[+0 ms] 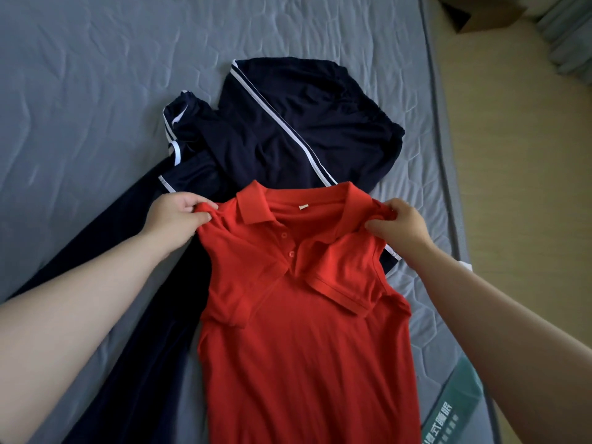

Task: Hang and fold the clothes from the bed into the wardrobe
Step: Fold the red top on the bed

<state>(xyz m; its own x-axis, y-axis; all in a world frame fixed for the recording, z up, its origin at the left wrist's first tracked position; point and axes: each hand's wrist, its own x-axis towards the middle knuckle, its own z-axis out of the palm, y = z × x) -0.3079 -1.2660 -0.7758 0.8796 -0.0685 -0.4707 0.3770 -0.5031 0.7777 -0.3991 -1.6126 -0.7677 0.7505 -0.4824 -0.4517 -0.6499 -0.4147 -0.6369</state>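
Polo (pixel 298 347), red, fills the near centre: fine knit, ribbed collar at the far end, two red buttons on the placket, both short sleeves folded in across the chest. It lies on the mattress (pixel 80 91), w/ its collar end overlapping the navy pants (pixel 288 123). L hand (pixel 177 216) pinches the left shoulder, thumb and fingers curled on a bunch of cloth. R hand (pixel 398 227) grips the right shoulder the same way.

Pants are smooth dark fabric w/ white side stripes, rumpled, gathered waistband at far right, one leg running toward near left under the L forearm. Mattress is grey, quilted in a hexagon-ish pattern, w/ a green printed label (pixel 455 408) on its near right edge. Far right on the tan floor (pixel 512 155): cardboard box (pixel 480 14), contents can't tell.
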